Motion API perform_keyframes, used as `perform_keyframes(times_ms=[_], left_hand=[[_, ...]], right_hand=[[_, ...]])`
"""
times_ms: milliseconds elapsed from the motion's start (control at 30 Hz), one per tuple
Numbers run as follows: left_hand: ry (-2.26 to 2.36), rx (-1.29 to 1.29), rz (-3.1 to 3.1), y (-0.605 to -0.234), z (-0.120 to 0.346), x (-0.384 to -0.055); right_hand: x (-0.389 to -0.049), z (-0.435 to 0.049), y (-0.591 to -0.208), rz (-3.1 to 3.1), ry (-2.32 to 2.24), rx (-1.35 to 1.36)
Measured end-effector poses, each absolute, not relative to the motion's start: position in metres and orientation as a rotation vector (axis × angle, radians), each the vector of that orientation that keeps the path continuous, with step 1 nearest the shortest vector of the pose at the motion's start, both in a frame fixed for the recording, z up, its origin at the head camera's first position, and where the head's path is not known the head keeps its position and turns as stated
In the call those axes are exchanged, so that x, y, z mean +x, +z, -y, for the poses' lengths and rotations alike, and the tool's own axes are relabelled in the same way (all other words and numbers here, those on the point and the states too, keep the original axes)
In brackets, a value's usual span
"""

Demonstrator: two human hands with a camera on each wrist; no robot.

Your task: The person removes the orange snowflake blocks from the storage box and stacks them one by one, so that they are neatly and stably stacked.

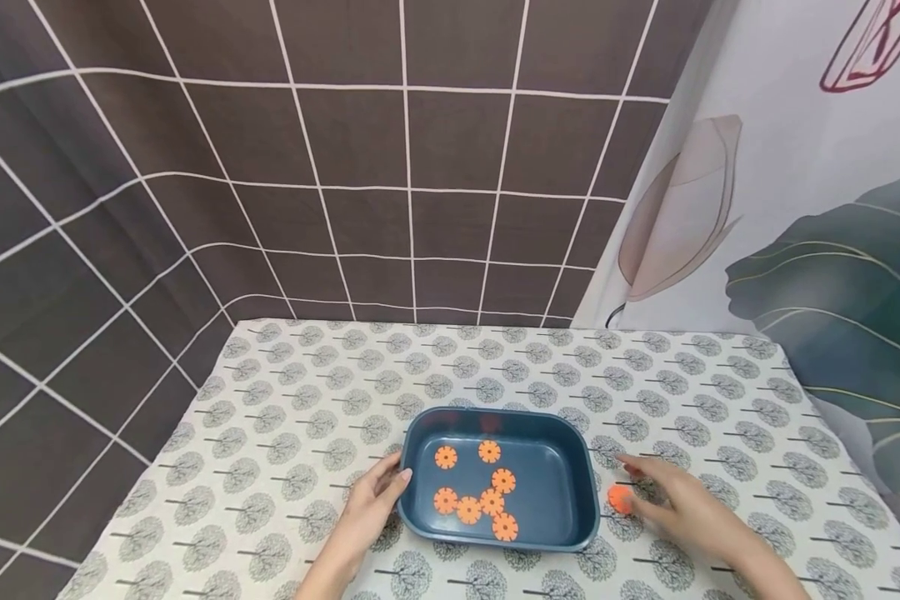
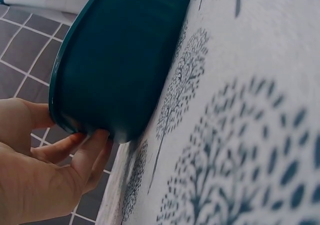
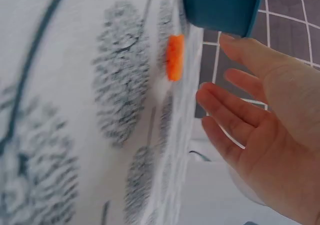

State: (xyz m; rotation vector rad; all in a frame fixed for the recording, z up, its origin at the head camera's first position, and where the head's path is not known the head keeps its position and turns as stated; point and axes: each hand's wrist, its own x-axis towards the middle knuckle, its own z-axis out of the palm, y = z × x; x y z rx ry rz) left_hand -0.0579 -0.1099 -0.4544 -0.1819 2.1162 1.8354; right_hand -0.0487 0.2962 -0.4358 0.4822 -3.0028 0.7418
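Note:
A dark blue rectangular tub stands on the patterned cloth. Several orange notched discs lie flat on its floor, some of them overlapping. My left hand grips the tub's left end, thumb at the rim and fingers against the outer wall; the left wrist view shows this hand on the tub close up. To the right of the tub, a bright orange piece sits on the cloth. My right hand hovers beside it, fingers spread. In the right wrist view the hand and orange piece are apart.
The table cloth carries a grey tree print. Behind the table hangs a dark curtain with a white grid, and a white leaf-patterned curtain hangs at the right.

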Motion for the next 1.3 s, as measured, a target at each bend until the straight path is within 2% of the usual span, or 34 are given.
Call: perform_keyframes(times_ms=[367, 867, 1300], left_hand=[[1.845, -0.177, -2.107, -0.454, 0.111, -0.058], [1.859, -0.177, -2.108, -0.452, 0.110, -0.056], [1.856, -0.163, -2.109, -0.453, 0.110, -0.057]], right_hand=[[-0.058, -0.261, -0.420, 2.754, 0.820, 0.527], [-0.075, -0.210, -0.415, 2.724, 0.979, 0.893], [-0.091, -0.182, -0.420, 2.851, 0.849, 1.039]])
